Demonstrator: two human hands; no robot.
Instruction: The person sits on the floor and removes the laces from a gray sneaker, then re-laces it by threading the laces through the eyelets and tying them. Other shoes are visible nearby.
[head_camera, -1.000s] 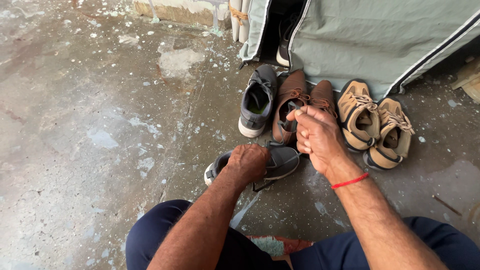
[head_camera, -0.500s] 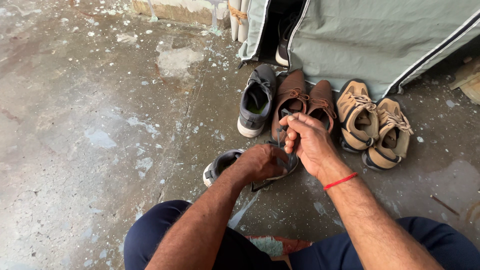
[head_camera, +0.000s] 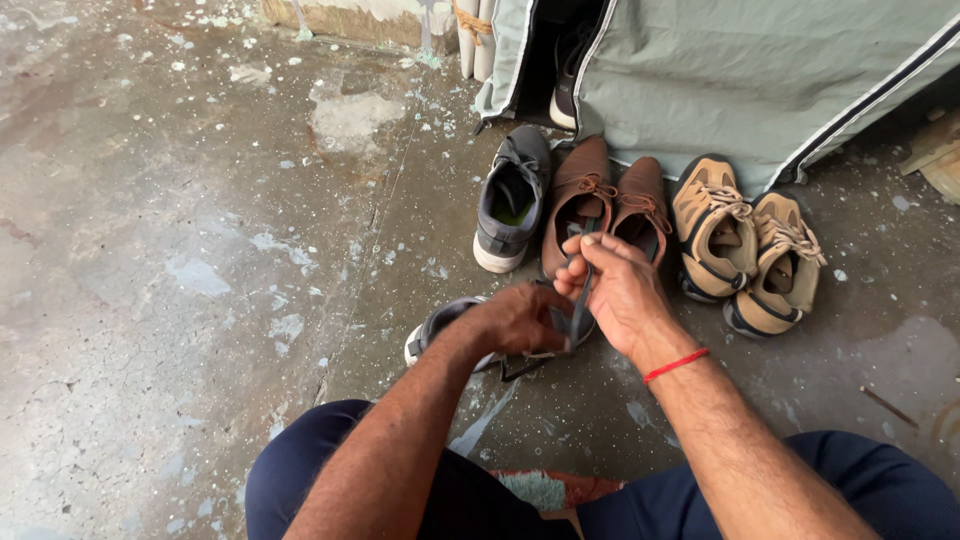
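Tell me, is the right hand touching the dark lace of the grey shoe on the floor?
Touching. The head view shows the right hand pinching the dark lace, which runs up between its fingers from the grey shoe.

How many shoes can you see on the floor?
6: grey shoe, two brown shoes, two tan shoes, one grey under the hands. Another dark one sits inside the cover.

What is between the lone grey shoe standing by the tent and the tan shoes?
In the head view, a pair of brown shoes stands between the grey shoe and the tan shoes, all in one row.
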